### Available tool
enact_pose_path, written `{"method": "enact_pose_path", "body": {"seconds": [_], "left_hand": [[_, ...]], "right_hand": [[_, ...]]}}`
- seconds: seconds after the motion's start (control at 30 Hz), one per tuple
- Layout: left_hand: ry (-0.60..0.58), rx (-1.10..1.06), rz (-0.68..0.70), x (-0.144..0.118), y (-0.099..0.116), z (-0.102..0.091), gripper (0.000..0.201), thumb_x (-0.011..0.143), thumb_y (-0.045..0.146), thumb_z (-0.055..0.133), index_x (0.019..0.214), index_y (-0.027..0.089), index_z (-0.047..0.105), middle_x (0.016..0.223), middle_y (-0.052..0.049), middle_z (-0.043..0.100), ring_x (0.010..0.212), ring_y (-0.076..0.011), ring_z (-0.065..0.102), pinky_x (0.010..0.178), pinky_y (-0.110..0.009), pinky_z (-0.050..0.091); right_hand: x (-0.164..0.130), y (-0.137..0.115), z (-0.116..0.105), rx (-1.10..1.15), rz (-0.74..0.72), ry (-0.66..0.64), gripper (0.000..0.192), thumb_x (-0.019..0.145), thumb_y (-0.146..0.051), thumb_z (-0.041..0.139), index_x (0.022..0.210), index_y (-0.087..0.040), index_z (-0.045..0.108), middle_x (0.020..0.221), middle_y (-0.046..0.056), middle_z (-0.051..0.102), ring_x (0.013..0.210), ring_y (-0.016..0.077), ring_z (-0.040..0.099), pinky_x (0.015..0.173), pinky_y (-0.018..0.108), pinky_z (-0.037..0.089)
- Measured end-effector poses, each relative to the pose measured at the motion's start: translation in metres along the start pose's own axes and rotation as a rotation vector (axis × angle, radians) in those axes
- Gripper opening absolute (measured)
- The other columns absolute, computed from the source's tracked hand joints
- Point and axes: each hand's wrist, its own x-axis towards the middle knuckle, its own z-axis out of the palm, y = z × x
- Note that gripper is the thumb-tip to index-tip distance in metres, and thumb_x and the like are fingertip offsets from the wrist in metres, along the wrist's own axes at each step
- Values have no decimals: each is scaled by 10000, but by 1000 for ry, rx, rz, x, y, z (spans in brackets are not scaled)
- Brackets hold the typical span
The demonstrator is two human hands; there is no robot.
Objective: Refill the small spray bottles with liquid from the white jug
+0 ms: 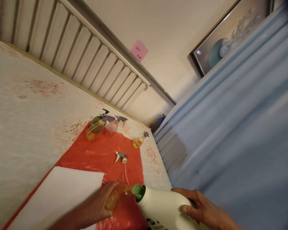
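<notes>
I see my left hand wrapped around a small orange bottle, its open neck turned toward the green spout of a big white jug. My right hand lies spread over the jug's shoulder, fingers flat on the plastic, holding it tipped almost on its side. Both sit low in my view, over the near end of the red plastic sheet that covers part of the bed.

The small bottle looks thin-walled and light; I judge it will dent if squeezed, so a grip round the body just below the neck suits it. The jug looks stiff, smooth and probably heavy with liquid, though I cannot tell how full it is. Its slick side wants a broad palm, as now.

A loose trigger sprayer with its tube lies on the sheet farther off. Three more spray bottles lie beyond it, and a white sheet lies just beside my left wrist.
</notes>
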Motion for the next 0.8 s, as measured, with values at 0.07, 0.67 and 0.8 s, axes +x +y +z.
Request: {"method": "enact_pose_path", "body": {"seconds": [0.07, 0.67, 0.8], "left_hand": [[4, -6, -16, 0, -3, 1, 828, 580, 155, 630, 1363, 316, 415, 1391, -28, 544, 1268, -324, 492, 1077, -421, 390], [-3, 13, 28, -1, 5, -4, 781, 631, 202, 648, 1370, 319, 423, 1371, -28, 549, 1258, -314, 493, 1090, -410, 378], [-7, 4, 21, -1, 5, -4, 798, 623, 221, 661, 1375, 328, 414, 1399, -22, 532, 1279, -325, 473, 1101, -425, 363]], "right_hand": [[0, 0, 0, 2, 12, -2, 664, 818, -682, 514, 1228, -169, 618, 949, 72, 682, 769, 189, 585, 514, 204, 417], [1, 6, 2, 32, -5, -17, 592, 854, -633, 521, 1219, -174, 606, 874, 41, 644, 676, 138, 523, 469, 172, 355], [0, 2, 1, 19, 1, -20, 577, 855, -633, 519, 1190, -174, 619, 850, 38, 642, 674, 140, 524, 475, 179, 359]]}}
